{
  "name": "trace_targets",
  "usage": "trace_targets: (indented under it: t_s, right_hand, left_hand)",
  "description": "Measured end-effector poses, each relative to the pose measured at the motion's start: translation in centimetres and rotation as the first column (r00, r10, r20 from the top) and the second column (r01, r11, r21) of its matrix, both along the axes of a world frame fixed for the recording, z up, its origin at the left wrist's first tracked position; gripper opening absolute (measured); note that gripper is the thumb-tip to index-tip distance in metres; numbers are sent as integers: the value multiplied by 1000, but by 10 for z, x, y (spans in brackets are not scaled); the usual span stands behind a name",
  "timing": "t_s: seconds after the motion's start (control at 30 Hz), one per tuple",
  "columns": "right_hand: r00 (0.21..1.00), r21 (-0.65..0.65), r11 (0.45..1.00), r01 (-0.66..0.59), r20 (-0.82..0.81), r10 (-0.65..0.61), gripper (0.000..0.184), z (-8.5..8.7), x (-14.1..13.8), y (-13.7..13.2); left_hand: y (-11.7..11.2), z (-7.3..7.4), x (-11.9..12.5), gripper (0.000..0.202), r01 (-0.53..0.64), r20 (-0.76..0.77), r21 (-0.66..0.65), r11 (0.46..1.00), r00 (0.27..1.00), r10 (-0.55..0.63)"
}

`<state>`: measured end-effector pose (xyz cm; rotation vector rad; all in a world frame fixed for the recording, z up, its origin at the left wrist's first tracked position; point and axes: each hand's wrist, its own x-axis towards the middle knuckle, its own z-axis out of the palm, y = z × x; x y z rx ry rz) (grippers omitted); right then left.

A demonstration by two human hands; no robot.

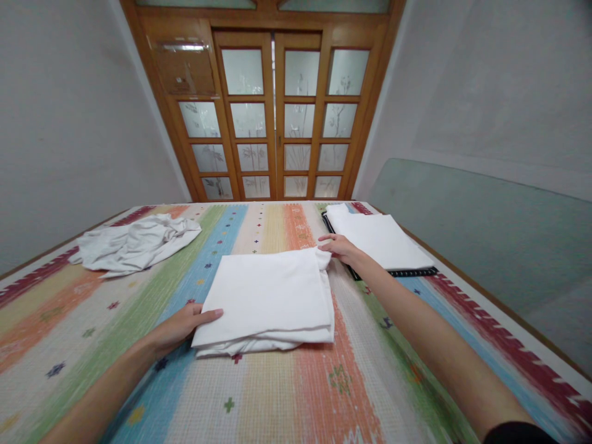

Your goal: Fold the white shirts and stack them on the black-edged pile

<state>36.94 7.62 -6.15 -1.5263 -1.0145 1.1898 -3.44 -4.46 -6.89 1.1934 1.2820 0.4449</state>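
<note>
A white garment [263, 299], folded into a rough rectangle, lies flat in front of me, its layers showing along the near edge. My left hand [189, 324] grips its left edge, thumb on top and fingers underneath. At the far right corner, where the fabric bunches up, my right hand [340, 248] is closed on the cloth. Just beyond that hand lies a folded white stack [379, 237] with a black, white-marked edge beneath it. Over on the left sits a crumpled white garment [139, 243].
A striped, multicoloured cloth [259, 394] covers the broad surface under everything. A pale green panel [476, 228] runs along the right side against the wall. Wooden doors with glass panes [277, 117] stand at the far end, and a grey wall [69, 123] rises on the left.
</note>
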Motion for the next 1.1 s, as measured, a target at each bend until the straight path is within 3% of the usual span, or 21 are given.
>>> trace_targets:
  t_s: [0.17,0.23,0.37,0.43,0.53,0.63,0.73,0.8,0.87,0.97,1.1]
  right_hand:
    - [994,44,996,-75,80,71,43,-13,-1,-9]
    - [987,63,992,-107,131,99,42,-17,-1,-12]
    - [969,112,992,-61,246,32,28,-18,3,-14]
    - [962,118,991,-70,271,35,32,-16,6,-15]
    - [970,105,985,-138,216,113,50,-11,8,-20]
    - [982,91,983,-160,115,149,58,-11,6,-26]
    - [990,63,993,-96,112,89,50,-21,-1,-31]
    - [964,125,992,-14,264,-19,43,-29,-6,-34]
    - [861,287,958,12,483,-156,39,-34,-11,-38]
    - [680,496,856,-146,679,-277,33,-34,-21,-48]
    - [599,529,705,-472,780,-183,27,-19,-51,-76]
  left_hand:
    - [-1,0,-1,55,17,-3,8,1000,1000,-17]
    - [-1,1,-1,56,27,1,4,1000,1000,-27]
    - [-1,2,0,57,1,-3,14,1000,1000,-1]
    - [-1,3,0,59,-14,14,36,999,1000,13]
    - [-1,6,1,65,17,38,50,999,999,-19]
    - [-1,7,0,71,32,26,77,997,999,-34]
    - [-1,4,-2,78,27,35,97,995,999,-31]
    - [0,2,-3,83,32,45,92,995,998,-37]
    - [1,0,-3,87,28,34,93,995,999,-31]
    - [1,1,-1,90,-10,-12,110,994,1000,12]
    - [1,5,6,82,-14,-93,153,988,995,28]
